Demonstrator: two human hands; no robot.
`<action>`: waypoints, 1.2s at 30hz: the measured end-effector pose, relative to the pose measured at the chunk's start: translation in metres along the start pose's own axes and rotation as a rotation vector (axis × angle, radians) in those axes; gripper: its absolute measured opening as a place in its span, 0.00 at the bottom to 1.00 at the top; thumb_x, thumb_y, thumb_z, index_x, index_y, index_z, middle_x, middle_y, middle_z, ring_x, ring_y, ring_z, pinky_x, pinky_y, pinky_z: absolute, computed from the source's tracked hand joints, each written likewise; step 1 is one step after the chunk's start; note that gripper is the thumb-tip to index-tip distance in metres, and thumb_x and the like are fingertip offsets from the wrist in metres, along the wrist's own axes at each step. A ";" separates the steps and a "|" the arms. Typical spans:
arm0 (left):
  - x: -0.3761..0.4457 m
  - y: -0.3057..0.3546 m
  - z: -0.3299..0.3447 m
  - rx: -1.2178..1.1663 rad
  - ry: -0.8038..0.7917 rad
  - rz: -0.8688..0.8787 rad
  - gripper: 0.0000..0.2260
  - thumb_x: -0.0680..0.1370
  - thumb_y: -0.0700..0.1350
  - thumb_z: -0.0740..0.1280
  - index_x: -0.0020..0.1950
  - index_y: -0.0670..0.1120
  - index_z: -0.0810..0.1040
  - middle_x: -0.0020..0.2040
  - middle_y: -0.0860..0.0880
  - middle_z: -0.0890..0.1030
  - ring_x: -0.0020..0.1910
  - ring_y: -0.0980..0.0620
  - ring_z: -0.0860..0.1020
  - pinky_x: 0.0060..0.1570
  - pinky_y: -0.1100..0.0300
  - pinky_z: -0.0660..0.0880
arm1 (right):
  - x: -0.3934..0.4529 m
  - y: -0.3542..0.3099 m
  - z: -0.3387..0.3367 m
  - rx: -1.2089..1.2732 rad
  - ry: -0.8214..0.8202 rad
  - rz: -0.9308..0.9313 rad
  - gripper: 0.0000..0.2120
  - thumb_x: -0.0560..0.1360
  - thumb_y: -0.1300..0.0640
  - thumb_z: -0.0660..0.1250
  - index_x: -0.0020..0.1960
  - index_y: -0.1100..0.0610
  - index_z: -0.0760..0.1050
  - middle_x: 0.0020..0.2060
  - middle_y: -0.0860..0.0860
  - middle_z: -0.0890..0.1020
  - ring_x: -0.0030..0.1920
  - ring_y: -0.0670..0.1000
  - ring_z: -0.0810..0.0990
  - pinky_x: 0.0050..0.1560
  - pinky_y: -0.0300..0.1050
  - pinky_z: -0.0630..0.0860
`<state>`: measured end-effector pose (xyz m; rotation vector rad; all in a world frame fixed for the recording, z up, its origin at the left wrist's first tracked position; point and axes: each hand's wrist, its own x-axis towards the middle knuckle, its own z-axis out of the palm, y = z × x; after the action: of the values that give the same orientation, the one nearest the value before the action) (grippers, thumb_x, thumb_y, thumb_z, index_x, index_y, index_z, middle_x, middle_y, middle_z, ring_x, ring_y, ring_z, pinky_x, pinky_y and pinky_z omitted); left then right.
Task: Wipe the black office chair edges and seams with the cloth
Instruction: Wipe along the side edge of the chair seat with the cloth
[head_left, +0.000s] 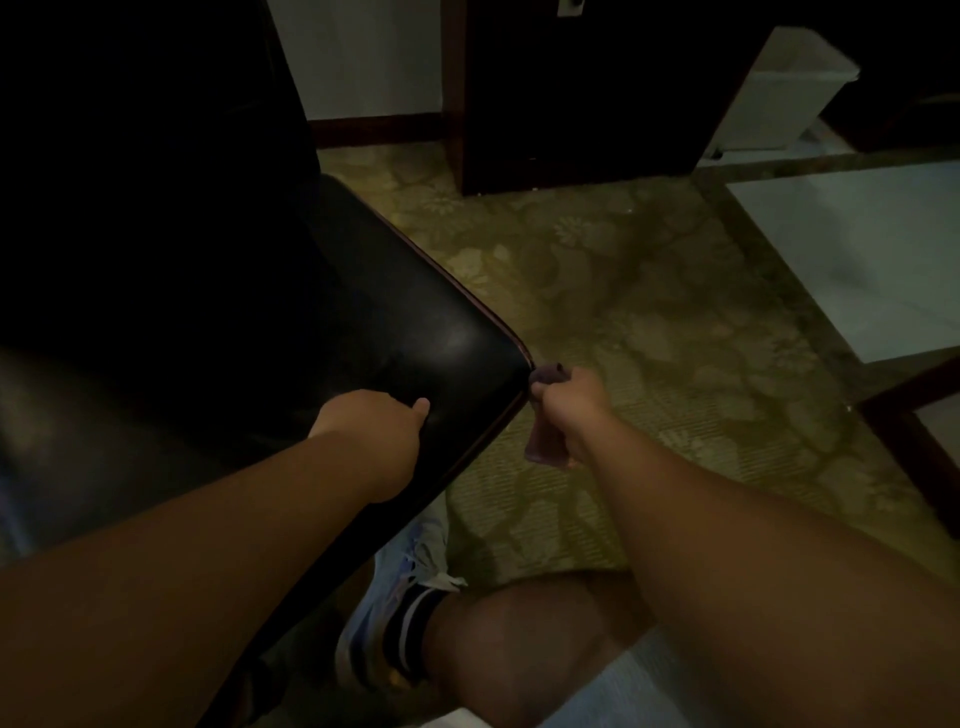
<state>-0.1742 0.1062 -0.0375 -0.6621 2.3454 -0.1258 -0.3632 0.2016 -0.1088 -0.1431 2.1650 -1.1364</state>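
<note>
we are gripping the purple cloth (545, 375) in our right hand (574, 410), pressing it against the corner of the black office chair (395, 312) at 3 o'clock of the seat. our left hand (376, 423) is resting on the seat's front edge, thumb extended, fingers hidden below.

Just the one cam, strapped to my head, wide-angle, tilted forward and down. It looks over the front corner of the black office chair (363, 312) from above and pretty close. My forearms come in from the bottom edge, and carpet (649, 322) fills the view right of the chair.
</note>
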 end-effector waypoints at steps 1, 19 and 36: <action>0.003 0.000 0.001 0.013 -0.008 0.003 0.35 0.81 0.49 0.61 0.82 0.53 0.43 0.77 0.44 0.67 0.69 0.44 0.73 0.59 0.50 0.76 | -0.001 0.000 0.000 -0.007 0.014 0.012 0.07 0.77 0.60 0.69 0.54 0.54 0.80 0.50 0.55 0.83 0.53 0.57 0.81 0.59 0.53 0.78; 0.008 0.001 -0.006 0.046 -0.040 0.005 0.36 0.81 0.48 0.61 0.83 0.51 0.44 0.70 0.43 0.73 0.63 0.43 0.75 0.54 0.49 0.76 | 0.007 0.002 -0.001 0.048 -0.113 0.003 0.07 0.76 0.65 0.69 0.49 0.54 0.80 0.44 0.56 0.83 0.45 0.54 0.82 0.49 0.48 0.79; 0.008 -0.009 -0.016 0.149 -0.134 0.102 0.33 0.83 0.46 0.58 0.82 0.53 0.44 0.80 0.43 0.61 0.73 0.42 0.68 0.66 0.50 0.70 | -0.002 -0.001 -0.001 0.046 -0.204 0.026 0.05 0.71 0.65 0.72 0.46 0.59 0.82 0.38 0.57 0.83 0.39 0.53 0.82 0.41 0.46 0.77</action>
<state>-0.1857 0.0927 -0.0280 -0.4631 2.2112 -0.2020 -0.3624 0.2023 -0.1063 -0.2012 1.9544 -1.1058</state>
